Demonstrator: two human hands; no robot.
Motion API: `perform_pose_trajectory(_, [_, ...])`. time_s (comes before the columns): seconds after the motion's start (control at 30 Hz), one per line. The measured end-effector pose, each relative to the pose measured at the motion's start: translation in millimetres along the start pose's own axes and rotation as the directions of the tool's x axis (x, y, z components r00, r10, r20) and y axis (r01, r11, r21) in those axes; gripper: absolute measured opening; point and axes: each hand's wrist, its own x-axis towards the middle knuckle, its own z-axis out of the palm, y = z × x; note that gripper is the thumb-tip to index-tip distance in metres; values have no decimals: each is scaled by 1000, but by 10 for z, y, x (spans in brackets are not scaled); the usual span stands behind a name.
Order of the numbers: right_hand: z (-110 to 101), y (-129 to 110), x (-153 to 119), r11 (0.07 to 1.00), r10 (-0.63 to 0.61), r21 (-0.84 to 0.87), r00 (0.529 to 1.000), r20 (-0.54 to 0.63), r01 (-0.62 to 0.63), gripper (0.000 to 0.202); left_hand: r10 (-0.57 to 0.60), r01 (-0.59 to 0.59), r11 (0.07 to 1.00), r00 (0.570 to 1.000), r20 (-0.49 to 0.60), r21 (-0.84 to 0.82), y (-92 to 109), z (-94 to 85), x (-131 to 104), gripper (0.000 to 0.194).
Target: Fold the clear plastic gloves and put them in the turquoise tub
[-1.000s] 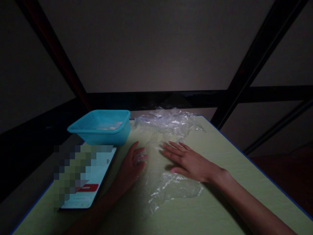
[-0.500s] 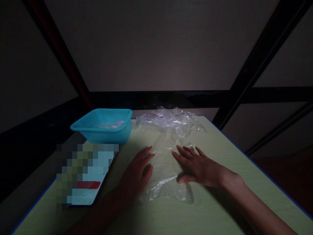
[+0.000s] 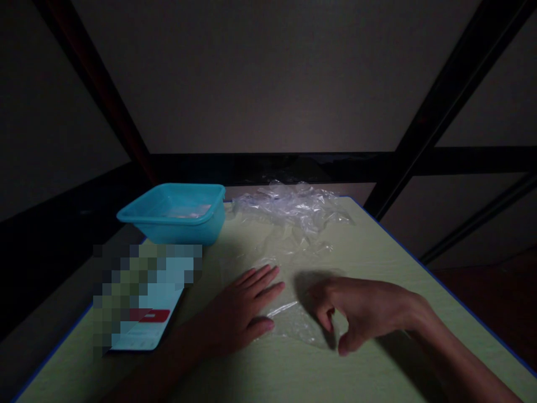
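A thin clear plastic glove (image 3: 289,310) lies spread on the table, its finger-like lobes pointing away from me. My left hand (image 3: 247,305) rests flat on its left side, fingers stretched out. At the glove's near right corner is my right hand (image 3: 356,308), its fingers curled downward. A gap shows between that thumb and the bent fingers, and no plastic is plainly held there. Behind the glove sits a crumpled heap of clear plastic (image 3: 293,207), apparently more gloves.
A blue plastic basin (image 3: 180,221) stands at the back left, with something pale inside. In front of it lies a phone-like slab (image 3: 146,333) with a lit screen, partly blurred out. The pale table (image 3: 398,358) has a blue edge, and a wall rises behind it.
My left hand has moved right and flattened onto the glove. My right hand has shifted toward me, from fingers spread to fingers curled near the glove's close edge.
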Motion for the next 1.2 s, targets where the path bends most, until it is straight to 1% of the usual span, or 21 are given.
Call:
perform_pose_trajectory(0.07, [44,-11,18,999,42,-13,999,32,-41,13,7,-8,1000,1000,-24,-14,1,-2,6,59])
perform_pose_trajectory(0.13, [70,-23,38,998,55,-15,998,37,-54,13,22,-24,999,997,-72,-26,4,1,13,53])
perform_pose_trajectory(0.27, [85,-25,68,999,26,-28,999,35,-26,17,34,-51,996,979,-201,-79,19,11,20,36])
perform_pose_trajectory(0.33, [88,-14,76,999,13,-49,999,35,-11,18,37,-69,990,968,-249,-121,34,10,23,33])
perform_pose_trajectory(0.4, [85,-8,77,999,0,-52,999,38,2,19,58,-102,983,961,-271,-152,50,5,28,31])
perform_pose_trajectory(0.5, [63,-22,60,1000,-7,-15,1000,27,8,21,77,-120,980,963,-257,-157,69,-2,41,29])
perform_pose_trajectory(0.6, [25,-60,29,999,-30,22,1000,9,30,22,62,-84,991,978,-198,-107,72,9,49,29])
perform_pose_trajectory(0.73, [2,-91,3,995,-76,64,997,0,76,22,45,-50,998,991,-129,-38,63,37,36,36])
perform_pose_trajectory(0.87, [19,-78,-5,987,-120,107,993,-15,121,22,74,-80,996,991,-112,-42,63,40,15,37])
perform_pose_trajectory(1.0, [25,-70,-20,980,-120,157,993,-11,120,23,120,-122,992,990,-75,-26,82,-1,13,34])
perform_pose_trajectory(1.1, [15,-66,-30,978,-91,184,996,-24,94,23,129,-134,990,987,-99,-48,105,-43,13,32])
perform_pose_trajectory(1.2, [1,-55,-31,977,-68,201,996,-51,77,22,83,-107,982,984,-158,-155,131,-69,-1,28])
